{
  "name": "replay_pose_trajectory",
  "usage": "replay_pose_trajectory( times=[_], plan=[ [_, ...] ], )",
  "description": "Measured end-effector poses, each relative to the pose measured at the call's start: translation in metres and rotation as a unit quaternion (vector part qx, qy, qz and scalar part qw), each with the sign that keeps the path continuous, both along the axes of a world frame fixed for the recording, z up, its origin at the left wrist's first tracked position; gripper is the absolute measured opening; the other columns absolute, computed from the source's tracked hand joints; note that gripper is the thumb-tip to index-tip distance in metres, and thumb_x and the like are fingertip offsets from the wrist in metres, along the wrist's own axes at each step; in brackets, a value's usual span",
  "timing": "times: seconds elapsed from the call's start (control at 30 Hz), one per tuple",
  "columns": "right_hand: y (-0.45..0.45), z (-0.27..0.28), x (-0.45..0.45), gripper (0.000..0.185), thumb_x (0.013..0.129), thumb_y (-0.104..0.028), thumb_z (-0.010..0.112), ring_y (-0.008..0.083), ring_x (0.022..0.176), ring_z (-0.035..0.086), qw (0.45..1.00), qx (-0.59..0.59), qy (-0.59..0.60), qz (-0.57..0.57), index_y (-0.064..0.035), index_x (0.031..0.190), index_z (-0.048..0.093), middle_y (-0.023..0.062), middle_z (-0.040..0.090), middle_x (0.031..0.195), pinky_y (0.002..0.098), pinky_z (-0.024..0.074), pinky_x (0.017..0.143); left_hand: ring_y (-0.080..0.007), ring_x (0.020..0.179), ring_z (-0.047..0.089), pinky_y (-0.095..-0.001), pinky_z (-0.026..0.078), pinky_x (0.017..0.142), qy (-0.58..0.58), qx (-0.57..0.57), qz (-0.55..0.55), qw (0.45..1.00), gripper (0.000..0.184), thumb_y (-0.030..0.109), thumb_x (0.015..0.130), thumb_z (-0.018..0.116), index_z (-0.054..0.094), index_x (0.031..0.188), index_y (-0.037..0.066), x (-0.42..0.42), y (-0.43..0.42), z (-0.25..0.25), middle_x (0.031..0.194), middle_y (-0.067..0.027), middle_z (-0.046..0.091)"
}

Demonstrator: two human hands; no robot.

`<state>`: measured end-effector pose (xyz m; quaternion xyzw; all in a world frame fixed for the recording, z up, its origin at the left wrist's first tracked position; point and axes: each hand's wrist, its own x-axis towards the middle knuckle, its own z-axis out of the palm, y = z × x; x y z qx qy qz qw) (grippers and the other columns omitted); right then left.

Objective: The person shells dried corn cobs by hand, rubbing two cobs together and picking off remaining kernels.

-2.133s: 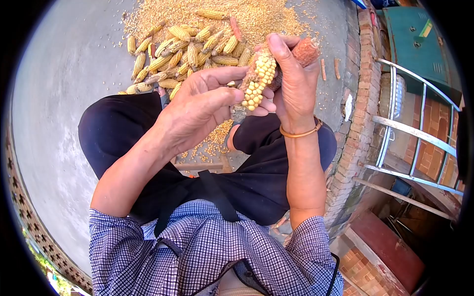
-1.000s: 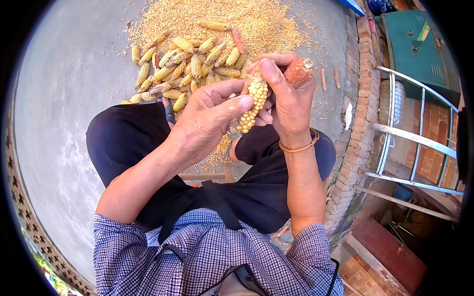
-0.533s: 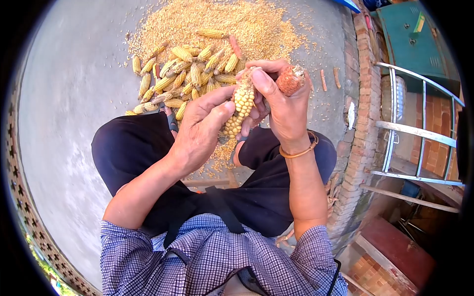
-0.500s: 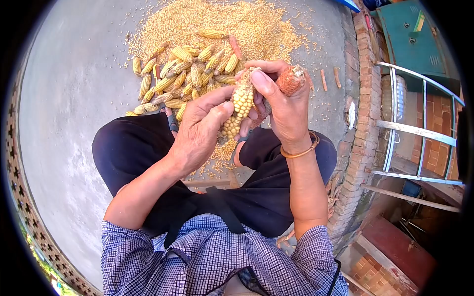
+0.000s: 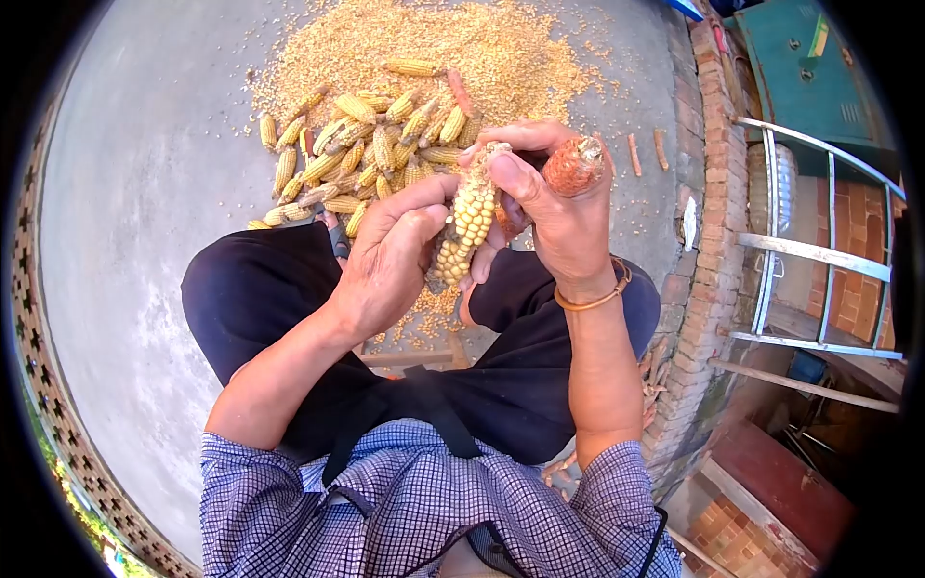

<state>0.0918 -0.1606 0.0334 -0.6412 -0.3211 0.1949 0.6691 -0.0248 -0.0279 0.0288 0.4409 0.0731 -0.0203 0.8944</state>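
Left hand (image 5: pixel 379 265): seemingly gripping corncob (image 5: pixel 471 219) | right hand (image 5: pixel 561 223): gripping corncob, red cob (image 5: pixel 572 169) | around: ear pile (image 5: pixel 353 159), kernels (image 5: pixel 443 37), brick edging (image 5: pixel 715 212)

Checked shirt, dark trousers and a tan bangle: this is what I wear.
My shirt (image 5: pixel 405 472) is a fine grid of dark lines over white and blue; its left sleeve (image 5: pixel 246 482) and right sleeve (image 5: pixel 617 486) are of the same cloth and end near the elbows. Dark edging (image 5: pixel 491 544) trims the neck opening, and a thin black cord (image 5: pixel 660 528) loops beside the right sleeve. A flat black strap (image 5: pixel 441 412) lies over my plain blue-black trousers (image 5: pixel 260 284). My left hand (image 5: pixel 381 265) is bare, as is my right hand (image 5: pixel 561 217), with the slim, rounded bangle (image 5: pixel 588 302) circling the wrist below it. A greyish sandal (image 5: pixel 338 241) shows in part.
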Motion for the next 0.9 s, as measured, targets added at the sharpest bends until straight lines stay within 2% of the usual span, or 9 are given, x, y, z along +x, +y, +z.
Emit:
replay_pose_trajectory(
  times=[0.23,0.37,0.47,0.57,0.73,0.9],
  plan=[
    [-0.001,0.006,-0.002,0.026,0.094,-0.017,0.061,0.0143,0.071,0.065,0.991,0.047,0.122,0.039,0.0036,0.111,0.059,0.0186,0.068,0.101,0.0238,0.0512,0.053,-0.021,0.074,0.06,-0.0303,0.049,0.066,0.008,-0.091,0.008,0.996,0.046,0.025,0.1,0.036,0.047,0.126,-0.011,0.0,0.001,0.002,0.095,-0.0194,0.062],
    [0.002,0.009,-0.006,0.029,0.096,-0.018,0.059,0.0179,0.074,0.068,0.977,0.077,0.19,0.053,0.0044,0.113,0.056,0.0217,0.067,0.104,0.0266,0.0555,0.053,-0.0223,0.076,0.062,-0.0316,0.051,0.067,0.024,-0.114,0.01,0.993,0.042,0.022,0.101,0.036,0.048,0.125,-0.011,-0.001,0.005,0.003,0.096,-0.0202,0.063],
    [0.001,0.009,-0.004,0.028,0.096,-0.016,0.057,0.0202,0.073,0.069,0.976,0.067,0.194,0.068,0.0051,0.114,0.054,0.0235,0.066,0.105,0.0297,0.0584,0.054,-0.0229,0.078,0.063,-0.0328,0.052,0.069,0.026,-0.122,0.01,0.992,0.04,0.02,0.101,0.037,0.049,0.123,-0.01,-0.002,0.006,0.004,0.097,-0.0206,0.063],
    [-0.001,0.005,-0.002,0.026,0.096,-0.017,0.059,0.0178,0.07,0.068,0.981,0.055,0.173,0.067,0.0042,0.11,0.055,0.0215,0.067,0.102,0.0268,0.0557,0.052,-0.0237,0.08,0.065,-0.0338,0.054,0.071,0.018,-0.118,0.005,0.993,0.037,0.018,0.101,0.038,0.05,0.123,-0.01,-0.002,0.007,0.0,0.098,-0.0209,0.064],
    [-0.003,-0.006,0.006,0.026,0.093,-0.019,0.065,0.0132,0.074,0.066,0.996,0.023,0.085,0.028,0.0018,0.106,0.058,0.0182,0.068,0.098,0.0239,0.0529,0.06,-0.0256,0.081,0.067,-0.0348,0.056,0.074,0.014,-0.104,-0.003,0.994,0.035,0.016,0.1,0.04,0.051,0.123,-0.008,-0.003,0.008,-0.005,0.1,-0.0218,0.064],
    [-0.004,-0.001,0.001,0.028,0.091,-0.02,0.069,0.0086,0.071,0.061,0.993,0.009,0.117,-0.022,0.0009,0.106,0.059,0.0109,0.067,0.09,0.0219,0.0489,0.06,-0.0268,0.082,0.067,-0.0356,0.056,0.074,0.012,-0.109,-0.01,0.994,0.036,0.016,0.1,0.039,0.051,0.123,-0.009,0.0,0.006,-0.006,0.099,-0.022,0.064]
  ],
)
